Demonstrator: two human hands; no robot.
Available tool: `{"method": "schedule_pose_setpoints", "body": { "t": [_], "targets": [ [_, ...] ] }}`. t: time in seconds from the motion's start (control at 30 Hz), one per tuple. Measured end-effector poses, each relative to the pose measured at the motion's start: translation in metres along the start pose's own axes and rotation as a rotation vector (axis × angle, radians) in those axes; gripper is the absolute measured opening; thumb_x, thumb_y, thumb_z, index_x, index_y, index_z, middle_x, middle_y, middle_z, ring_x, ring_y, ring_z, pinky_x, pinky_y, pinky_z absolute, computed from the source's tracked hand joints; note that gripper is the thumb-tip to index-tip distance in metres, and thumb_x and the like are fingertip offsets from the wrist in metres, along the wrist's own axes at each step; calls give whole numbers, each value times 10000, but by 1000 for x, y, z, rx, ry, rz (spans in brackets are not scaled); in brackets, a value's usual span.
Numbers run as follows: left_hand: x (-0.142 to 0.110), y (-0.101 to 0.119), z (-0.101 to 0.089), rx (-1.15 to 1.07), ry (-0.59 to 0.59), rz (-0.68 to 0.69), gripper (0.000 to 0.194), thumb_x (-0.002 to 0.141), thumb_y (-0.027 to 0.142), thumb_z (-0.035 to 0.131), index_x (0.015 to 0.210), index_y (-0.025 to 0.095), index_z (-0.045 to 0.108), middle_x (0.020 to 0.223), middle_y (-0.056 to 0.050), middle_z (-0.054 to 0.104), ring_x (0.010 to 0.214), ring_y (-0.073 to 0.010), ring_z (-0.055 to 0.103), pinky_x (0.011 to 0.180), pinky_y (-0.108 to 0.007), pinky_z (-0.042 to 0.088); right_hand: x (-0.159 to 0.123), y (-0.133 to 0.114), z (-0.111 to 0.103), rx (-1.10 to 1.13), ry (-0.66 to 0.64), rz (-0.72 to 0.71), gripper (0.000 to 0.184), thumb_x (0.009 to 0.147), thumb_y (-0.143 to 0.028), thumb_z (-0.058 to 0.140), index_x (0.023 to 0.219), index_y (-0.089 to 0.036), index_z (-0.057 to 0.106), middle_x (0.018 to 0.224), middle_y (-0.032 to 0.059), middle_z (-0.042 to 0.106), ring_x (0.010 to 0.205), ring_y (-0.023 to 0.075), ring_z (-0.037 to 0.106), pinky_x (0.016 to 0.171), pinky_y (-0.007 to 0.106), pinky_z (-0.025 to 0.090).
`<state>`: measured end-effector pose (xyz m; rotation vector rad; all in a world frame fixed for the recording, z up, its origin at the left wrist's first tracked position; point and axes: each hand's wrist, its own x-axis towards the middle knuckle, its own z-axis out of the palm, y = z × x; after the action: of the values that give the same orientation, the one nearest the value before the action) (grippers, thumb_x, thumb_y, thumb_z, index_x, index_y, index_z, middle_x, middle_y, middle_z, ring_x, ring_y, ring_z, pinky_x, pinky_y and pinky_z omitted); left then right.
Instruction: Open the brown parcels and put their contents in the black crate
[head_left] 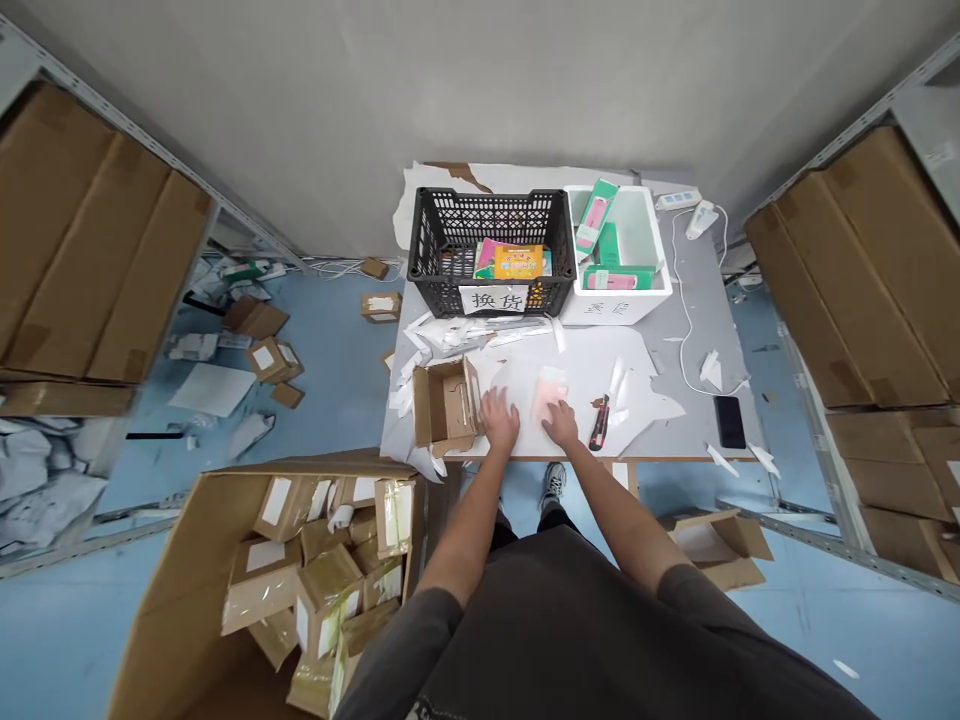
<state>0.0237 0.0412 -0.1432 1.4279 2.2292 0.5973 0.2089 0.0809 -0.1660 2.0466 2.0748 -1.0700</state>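
white plastic sheet [517, 385] is held flat near the front edge of the grey table [694, 320], with little room between an open cardboard box [446, 405] and a red-handled utility knife [598, 422]. both arms are extended forward, the left hand [499, 418] and right hand [561, 422] laid palm-down on it, fingers slightly spread, nothing pinched.

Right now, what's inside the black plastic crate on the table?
The black plastic crate holds printed packets, a yellow one over a pink one; anything beneath them is covered.

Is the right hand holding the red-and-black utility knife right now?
No, the red-and-black utility knife lies flat beside the right hand, not touching it.
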Motion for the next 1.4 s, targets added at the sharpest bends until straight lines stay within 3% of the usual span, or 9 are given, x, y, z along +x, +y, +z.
{"method": "schedule_pose_setpoints", "body": {
  "t": [0.1,0.2,0.3,0.57,0.77,0.93,1.07,1.2,1.4],
  "targets": [
    [-8,-9,11,186,-288,246,636,952,188,548,1586,231,530,1757,-82,333,1653,-318,206,1301,-502,309,3,-5,15,-83,54,41,635,965,-376,630,1552,-155,530,1668,165,386,1489,350,370,1205,420,361],
    [-10,-31,24,330,-529,173,829,891,193,602,1686,223,371,1807,-93,164,1672,-370,84,1297,-566,280,15,-21,25,-76,139,159,738,936,-511,683,1561,-169,492,1596,206,413,1412,387,410,1129,465,421],
    [-15,-52,34,387,-633,102,860,938,276,568,1731,274,233,1818,-63,58,1675,-372,22,1302,-630,213,28,-38,30,-91,192,251,812,877,-556,751,1537,-164,487,1530,249,428,1355,430,429,1083,531,432],
    [-24,-56,41,379,-672,28,824,998,432,532,1736,326,180,1819,-25,-17,1675,-367,-36,1307,-647,166,41,-33,10,-55,113,183,707,787,-378,780,1420,-180,538,1427,210,513,1274,384,533,1040,476,477],
    [-28,-47,33,395,-625,-33,781,1025,486,458,1736,289,202,1819,-39,35,1676,-361,21,1315,-601,193,51,18,-33,325,43,0,358,806,-298,618,1153,-208,630,1127,88,709,1024,256,668,944,365,536],
    [-44,-51,34,422,-548,-133,794,1034,535,415,1741,253,188,1819,-66,40,1670,-386,68,1313,-580,222,61,65,-34,697,53,39,270,832,-290,535,1077,-213,619,993,65,732,913,247,677,826,366,560],
    [-50,-57,35,428,-520,-131,765,1046,515,386,1741,257,194,1819,-67,59,1671,-385,70,1314,-585,219,69,73,-17,331,213,111,273,835,-246,544,1076,-178,655,976,100,695,958,274,636,903,400,519],
    [-47,-57,28,424,-538,-135,738,1056,505,363,1737,257,222,1821,-59,58,1672,-379,74,1315,-571,231,62,59,-6,149,362,182,537,883,-305,585,1383,-111,559,1312,210,596,1261,348,499,1079,447,411],
    [-43,-56,18,417,-594,-122,736,1047,453,392,1736,257,220,1822,-54,39,1674,-367,62,1312,-567,245,52,42,4,-42,225,40,657,811,-407,773,1409,-217,577,1526,175,476,1348,363,441,1044,415,430]
  ]
}}
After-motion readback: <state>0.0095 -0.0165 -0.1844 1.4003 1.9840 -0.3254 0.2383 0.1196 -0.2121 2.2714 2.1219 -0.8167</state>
